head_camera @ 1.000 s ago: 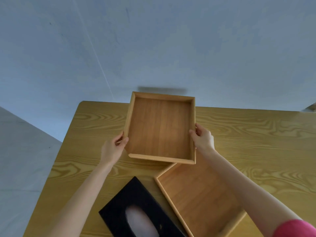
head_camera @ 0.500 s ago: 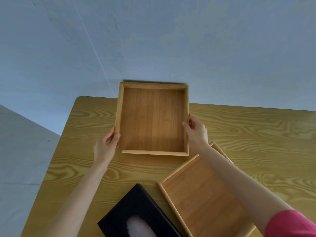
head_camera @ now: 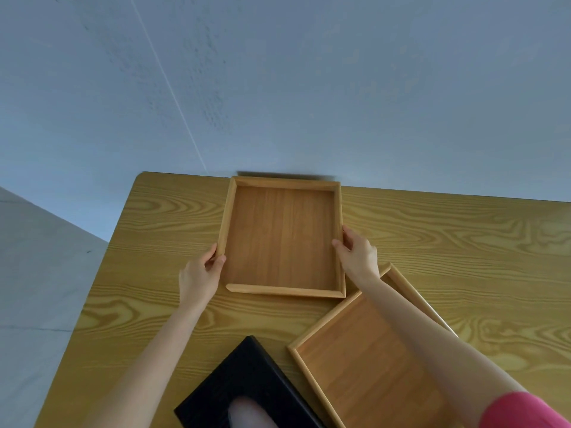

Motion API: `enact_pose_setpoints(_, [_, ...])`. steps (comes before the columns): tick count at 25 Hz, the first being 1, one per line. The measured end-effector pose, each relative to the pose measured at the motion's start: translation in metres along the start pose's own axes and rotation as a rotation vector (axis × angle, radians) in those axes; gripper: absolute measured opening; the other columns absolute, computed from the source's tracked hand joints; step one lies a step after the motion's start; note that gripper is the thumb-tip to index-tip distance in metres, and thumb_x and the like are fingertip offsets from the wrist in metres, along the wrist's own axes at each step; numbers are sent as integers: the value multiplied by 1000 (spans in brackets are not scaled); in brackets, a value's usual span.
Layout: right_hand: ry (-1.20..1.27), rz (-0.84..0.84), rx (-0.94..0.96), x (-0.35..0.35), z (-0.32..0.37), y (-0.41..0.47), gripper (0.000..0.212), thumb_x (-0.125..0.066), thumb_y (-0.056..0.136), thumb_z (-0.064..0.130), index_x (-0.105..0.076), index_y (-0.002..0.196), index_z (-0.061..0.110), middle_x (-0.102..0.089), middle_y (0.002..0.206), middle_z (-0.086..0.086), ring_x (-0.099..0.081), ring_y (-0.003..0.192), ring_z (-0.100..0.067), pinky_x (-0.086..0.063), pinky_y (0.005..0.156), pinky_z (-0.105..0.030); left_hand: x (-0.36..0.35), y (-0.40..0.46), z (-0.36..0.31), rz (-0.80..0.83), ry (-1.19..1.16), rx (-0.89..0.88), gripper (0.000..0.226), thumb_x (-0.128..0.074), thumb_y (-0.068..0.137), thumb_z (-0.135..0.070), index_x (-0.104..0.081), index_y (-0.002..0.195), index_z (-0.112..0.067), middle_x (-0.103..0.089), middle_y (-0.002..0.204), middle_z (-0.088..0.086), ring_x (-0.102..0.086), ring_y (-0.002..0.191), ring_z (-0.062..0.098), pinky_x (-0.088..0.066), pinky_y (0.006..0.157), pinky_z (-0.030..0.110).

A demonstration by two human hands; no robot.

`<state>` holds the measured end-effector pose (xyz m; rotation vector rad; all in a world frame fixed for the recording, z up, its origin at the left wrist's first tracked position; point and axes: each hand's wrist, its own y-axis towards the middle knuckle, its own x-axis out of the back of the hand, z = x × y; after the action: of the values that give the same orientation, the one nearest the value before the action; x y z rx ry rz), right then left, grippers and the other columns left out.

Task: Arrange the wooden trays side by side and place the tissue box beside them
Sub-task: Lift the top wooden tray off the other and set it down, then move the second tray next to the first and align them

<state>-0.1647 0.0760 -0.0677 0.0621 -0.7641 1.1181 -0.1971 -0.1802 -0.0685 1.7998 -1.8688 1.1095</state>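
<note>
A wooden tray (head_camera: pixel 281 239) sits squarely at the table's far edge. My left hand (head_camera: pixel 199 278) grips its left rim near the front corner, and my right hand (head_camera: pixel 358 256) grips its right rim. A second wooden tray (head_camera: pixel 364 362) lies at an angle to the front right, partly hidden under my right forearm. The black tissue box (head_camera: pixel 247 387) lies tilted at the near edge, a white tissue showing in its slot; its near end is cut off by the frame.
The wooden table (head_camera: pixel 448 242) has bare surface to the right and left of the far tray. Its left edge and rounded far-left corner (head_camera: pixel 140 177) drop to a grey floor. A grey wall rises behind the far edge.
Both hands carried the far tray away from me, off the second tray's corner, and lowered it at the table's far edge. The second tray and tissue box stayed put.
</note>
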Motion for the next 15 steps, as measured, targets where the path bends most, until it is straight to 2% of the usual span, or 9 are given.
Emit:
enact_pose_setpoints(8, [-49,-63,0,10,-4,17,45,-55,89,14,-42,132,8,-56,129,-15,-51,121,-25,-39,100,-33,-14,10,-16,2,14,-34,44,-50,90,-27,-47,129,-8,-59,127,13,-55,116,23,-40,98,33])
enact_pose_setpoints(11, [-57,-72,2,12,-4,20,45,-56,88,15,-44,131,9,-58,127,-14,-52,120,-25,-41,98,-33,-15,10,-16,-12,5,-23,44,-51,89,-26,-47,129,-7,-57,128,13,-54,117,24,-39,100,34])
enact_pose_setpoints(15, [-141,-12,12,14,-3,15,50,-52,90,20,-35,136,12,-58,127,-15,-54,115,-28,-46,90,-38,-14,11,-18,42,47,-24,46,-48,91,-25,-42,133,-7,-54,132,14,-50,121,26,-36,103,37])
